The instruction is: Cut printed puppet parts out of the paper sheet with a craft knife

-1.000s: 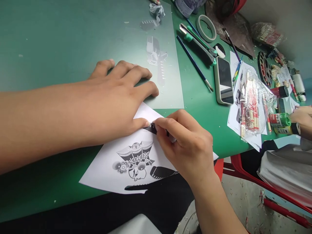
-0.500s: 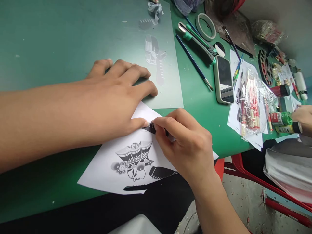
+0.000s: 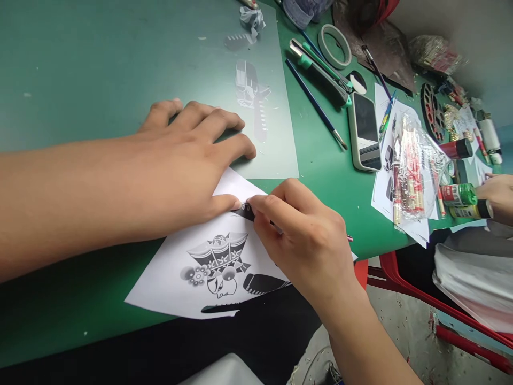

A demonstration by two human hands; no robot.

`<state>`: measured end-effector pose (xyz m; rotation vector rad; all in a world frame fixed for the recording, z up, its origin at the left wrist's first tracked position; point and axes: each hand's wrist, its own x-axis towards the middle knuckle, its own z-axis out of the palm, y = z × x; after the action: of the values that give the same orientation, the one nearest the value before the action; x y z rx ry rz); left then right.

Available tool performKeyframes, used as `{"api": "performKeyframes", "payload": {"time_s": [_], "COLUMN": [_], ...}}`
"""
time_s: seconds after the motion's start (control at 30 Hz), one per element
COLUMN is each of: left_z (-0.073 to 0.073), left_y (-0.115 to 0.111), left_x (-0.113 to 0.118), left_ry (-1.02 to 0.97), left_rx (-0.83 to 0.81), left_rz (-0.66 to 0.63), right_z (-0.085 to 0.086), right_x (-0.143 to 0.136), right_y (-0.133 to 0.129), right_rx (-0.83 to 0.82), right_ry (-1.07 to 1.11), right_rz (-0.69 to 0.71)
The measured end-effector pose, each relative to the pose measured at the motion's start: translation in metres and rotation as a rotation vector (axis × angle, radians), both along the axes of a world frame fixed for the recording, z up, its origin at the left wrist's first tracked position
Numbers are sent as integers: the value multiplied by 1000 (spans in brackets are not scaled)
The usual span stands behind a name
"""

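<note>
Left hand (image 3: 188, 144) spreads across the paper's (image 3: 156, 280) top; right hand (image 3: 308, 230) pinches there, contents unclear. Paper's lower edge: notched; printed head (image 3: 220, 278): uncut!

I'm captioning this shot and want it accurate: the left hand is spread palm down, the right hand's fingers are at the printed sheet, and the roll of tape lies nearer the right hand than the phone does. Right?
Not quite: the phone is nearer the right hand; the roll of tape lies farther off, as the head view shows.
</note>
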<state>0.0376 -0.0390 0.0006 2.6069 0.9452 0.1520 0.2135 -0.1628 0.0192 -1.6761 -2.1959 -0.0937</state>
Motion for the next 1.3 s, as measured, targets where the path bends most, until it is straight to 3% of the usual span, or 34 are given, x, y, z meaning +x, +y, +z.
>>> {"api": "performKeyframes", "payload": {"time_s": [0.23,0.43,0.67,0.93,1.3], "left_z": [-5,-6,17,26,31], "left_y": [3,1,1,0,-1], "left_x": [-4,-5,4,8,16], "left_ry": [-8,-59,-26,148,278], "left_rx": [44,99,64,-40,-55], "left_rz": [-35,-56,-187,-77,31], "right_z": [0,-2,-15,-5,-1], "right_x": [7,14,8,10,8], "right_y": [3,-1,-2,4,1], "right_rx": [-34,40,185,46,-15], "right_ry": [69,135,165,82,51], "right_rz": [-7,-99,-35,142,147]}}
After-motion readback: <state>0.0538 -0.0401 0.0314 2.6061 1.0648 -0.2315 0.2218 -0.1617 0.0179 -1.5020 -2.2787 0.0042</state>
